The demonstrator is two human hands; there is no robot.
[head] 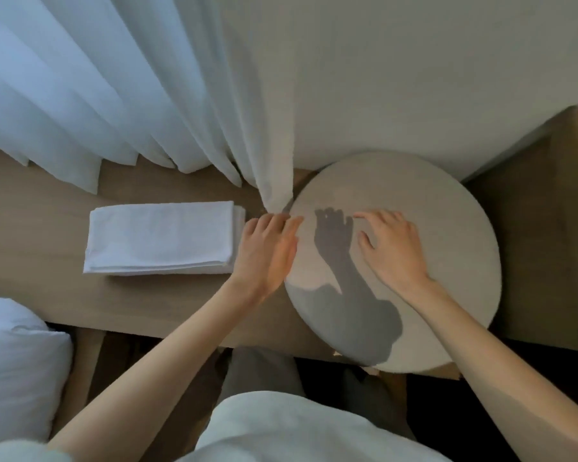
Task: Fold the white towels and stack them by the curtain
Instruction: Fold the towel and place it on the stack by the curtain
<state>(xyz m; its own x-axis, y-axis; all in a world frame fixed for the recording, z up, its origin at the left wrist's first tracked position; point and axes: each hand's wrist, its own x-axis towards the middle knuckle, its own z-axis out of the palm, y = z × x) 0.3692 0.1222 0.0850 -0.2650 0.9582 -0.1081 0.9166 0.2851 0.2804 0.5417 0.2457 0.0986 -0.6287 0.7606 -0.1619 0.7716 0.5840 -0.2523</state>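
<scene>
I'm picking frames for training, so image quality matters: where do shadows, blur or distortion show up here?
Head view: a hard shadow of a hand and forearm falls across the round cushion, between the left hand and right hand; wide-angle bending splays the curtain; overall dim, soft focus.

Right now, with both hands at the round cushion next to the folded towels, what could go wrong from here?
1. The left hand sits between the folded towel stack and the round cushion; a sideways sweep could nudge the stack askew.
2. The curtain hem hangs right by the left fingers, so it may get caught or dragged.
3. The cushion overhangs the wooden bench at its near edge; pressure from the right hand might tip it.
</scene>
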